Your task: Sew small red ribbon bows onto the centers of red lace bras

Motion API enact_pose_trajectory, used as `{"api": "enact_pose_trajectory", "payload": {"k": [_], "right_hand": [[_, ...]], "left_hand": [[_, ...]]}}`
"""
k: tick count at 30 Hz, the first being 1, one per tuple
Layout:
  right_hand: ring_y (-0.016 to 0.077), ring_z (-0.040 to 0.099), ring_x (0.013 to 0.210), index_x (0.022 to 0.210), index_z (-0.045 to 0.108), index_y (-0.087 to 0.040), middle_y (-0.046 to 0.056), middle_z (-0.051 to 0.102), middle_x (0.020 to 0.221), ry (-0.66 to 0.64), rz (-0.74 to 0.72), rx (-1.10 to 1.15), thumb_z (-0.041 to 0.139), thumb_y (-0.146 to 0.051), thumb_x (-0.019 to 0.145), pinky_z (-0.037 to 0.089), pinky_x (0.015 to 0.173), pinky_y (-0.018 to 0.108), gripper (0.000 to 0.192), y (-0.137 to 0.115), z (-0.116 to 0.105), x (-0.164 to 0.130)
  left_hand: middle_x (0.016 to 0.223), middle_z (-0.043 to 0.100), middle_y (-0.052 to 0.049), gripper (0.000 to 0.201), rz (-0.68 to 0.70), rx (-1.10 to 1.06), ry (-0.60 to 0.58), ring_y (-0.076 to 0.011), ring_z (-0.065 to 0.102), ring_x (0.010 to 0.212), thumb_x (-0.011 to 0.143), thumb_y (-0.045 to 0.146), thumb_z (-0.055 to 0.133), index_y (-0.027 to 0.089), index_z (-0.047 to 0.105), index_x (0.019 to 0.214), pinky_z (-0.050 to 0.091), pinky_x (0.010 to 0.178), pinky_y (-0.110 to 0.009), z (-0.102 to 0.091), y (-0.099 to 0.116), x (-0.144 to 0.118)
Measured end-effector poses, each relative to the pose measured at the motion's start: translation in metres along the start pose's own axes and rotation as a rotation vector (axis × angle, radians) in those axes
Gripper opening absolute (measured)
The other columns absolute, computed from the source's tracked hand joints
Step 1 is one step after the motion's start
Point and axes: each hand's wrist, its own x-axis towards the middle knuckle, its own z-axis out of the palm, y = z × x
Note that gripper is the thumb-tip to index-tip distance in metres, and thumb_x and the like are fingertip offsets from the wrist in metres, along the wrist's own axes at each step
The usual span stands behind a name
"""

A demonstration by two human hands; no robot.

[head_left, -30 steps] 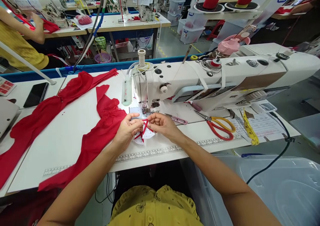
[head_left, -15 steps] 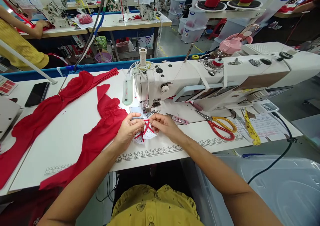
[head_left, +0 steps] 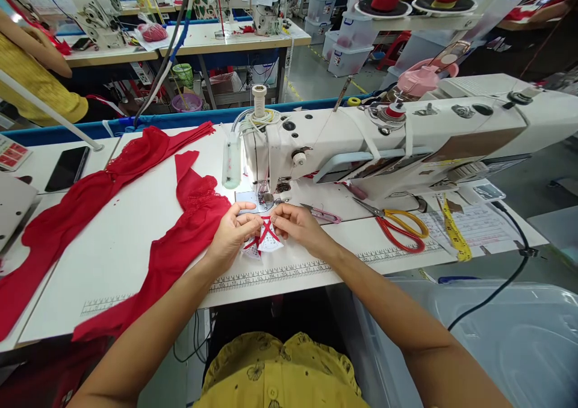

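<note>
My left hand (head_left: 231,232) and my right hand (head_left: 295,225) meet just in front of the needle of a white sewing machine (head_left: 388,143). Between their fingertips they pinch a thin red ribbon (head_left: 267,228) crossed into a small bow shape. Under it lies a small white label (head_left: 266,243) on the white table (head_left: 126,245). A length of red lace fabric (head_left: 180,239) lies right beside my left wrist, running towards the table's front edge.
A second red fabric piece (head_left: 81,203) stretches across the left of the table, with a black phone (head_left: 67,168) beyond it. Pink thread snips (head_left: 323,214), red-and-yellow scissors (head_left: 397,226) and a yellow tape measure (head_left: 454,233) lie right of my hands. A clear plastic bin (head_left: 497,336) stands at lower right. Another person in yellow (head_left: 31,77) works at far left.
My hands have shifted the ribbon slightly up towards the needle, and the crossed loops have opened a little wider. The person at far left has moved their arm.
</note>
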Motion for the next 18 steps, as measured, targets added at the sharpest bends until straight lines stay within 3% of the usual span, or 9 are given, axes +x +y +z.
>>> {"api": "enact_pose_trajectory", "payload": {"k": [18], "right_hand": [[0.0099,0.055,0.065,0.088,0.064,-0.019,0.000,0.061,0.078,0.011,-0.013,0.068,0.064,-0.048,0.087,0.042,0.057,0.023,0.029,0.0016,-0.0022,0.0019]], "left_hand": [[0.076,0.069,0.001,0.054,0.012,0.003,0.002,-0.0093,0.060,0.062,0.069,0.029,0.085,0.019,0.050,0.109,0.046,0.064,-0.022,-0.0027,-0.0016,0.0004]]}}
